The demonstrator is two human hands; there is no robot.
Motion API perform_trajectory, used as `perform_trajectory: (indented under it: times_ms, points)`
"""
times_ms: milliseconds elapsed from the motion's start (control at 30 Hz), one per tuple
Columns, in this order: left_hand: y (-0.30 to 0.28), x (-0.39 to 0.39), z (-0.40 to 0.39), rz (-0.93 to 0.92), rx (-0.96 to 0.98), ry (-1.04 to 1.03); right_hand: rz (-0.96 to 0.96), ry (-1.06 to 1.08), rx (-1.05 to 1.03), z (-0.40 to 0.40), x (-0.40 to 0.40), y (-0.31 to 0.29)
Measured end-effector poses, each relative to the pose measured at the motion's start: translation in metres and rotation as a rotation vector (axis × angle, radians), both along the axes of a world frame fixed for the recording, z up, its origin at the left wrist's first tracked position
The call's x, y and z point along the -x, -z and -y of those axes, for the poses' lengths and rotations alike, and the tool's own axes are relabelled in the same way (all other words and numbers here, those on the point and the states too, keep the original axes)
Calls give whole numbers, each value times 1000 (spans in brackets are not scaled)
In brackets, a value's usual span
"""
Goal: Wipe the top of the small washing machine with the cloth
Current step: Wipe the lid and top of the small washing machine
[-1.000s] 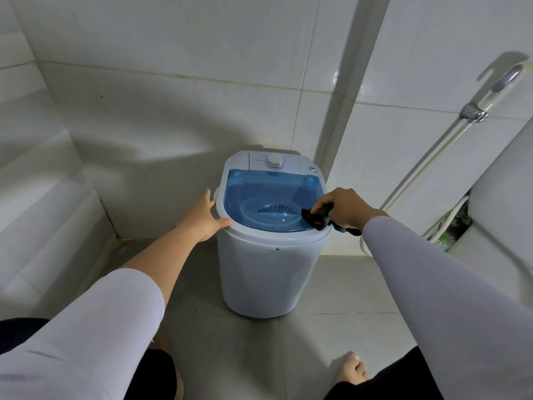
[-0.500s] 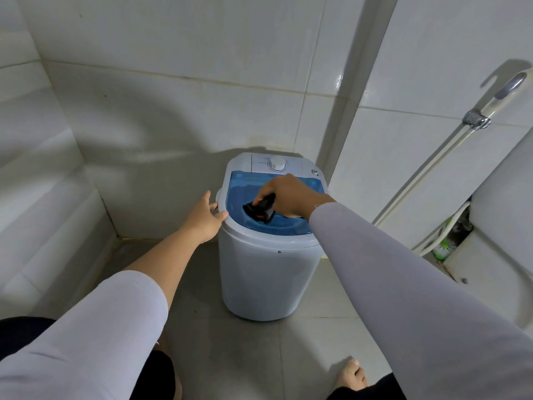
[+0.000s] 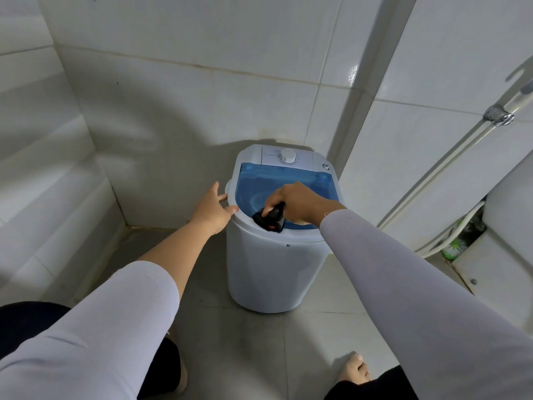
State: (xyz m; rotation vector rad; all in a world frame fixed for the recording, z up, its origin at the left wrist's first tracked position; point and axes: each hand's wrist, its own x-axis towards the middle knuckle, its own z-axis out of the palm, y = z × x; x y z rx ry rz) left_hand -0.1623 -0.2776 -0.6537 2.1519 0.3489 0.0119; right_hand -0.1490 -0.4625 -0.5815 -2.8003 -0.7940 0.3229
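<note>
the small washing machine (image 3: 274,267) stood on the grey tiled floor (image 3: 245,342) in the corner of the white tiled walls (image 3: 187,96), and everything else lay around it. its blue see-through lid (image 3: 259,183) covered the top, with a white dial (image 3: 287,156) on the panel at the far edge. the right hand (image 3: 300,202) rested over the near part of the lid, fingers curled round a dark cloth (image 3: 269,219) with a small red mark, which was bunched and pressed where the lid met the white near rim. the left hand (image 3: 212,210) sat against the machine's left rim, fingers fairly straight and spread, thumb on the rim's top, gripping nothing. a hose (image 3: 450,157) ran down the wall to the right of the machine. a bare foot (image 3: 354,369) stood on the floor nearer than the machine.
</note>
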Motion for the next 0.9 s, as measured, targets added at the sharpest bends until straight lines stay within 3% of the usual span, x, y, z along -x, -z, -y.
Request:
perform_trajectory:
  times_ms: [633,900]
  points:
    - [7,-4,5,32,-96,-64,-35,88,42,56,9,-6]
    - [-5,8,19,9,-228,-101,-20,177,20,81,18,-5]
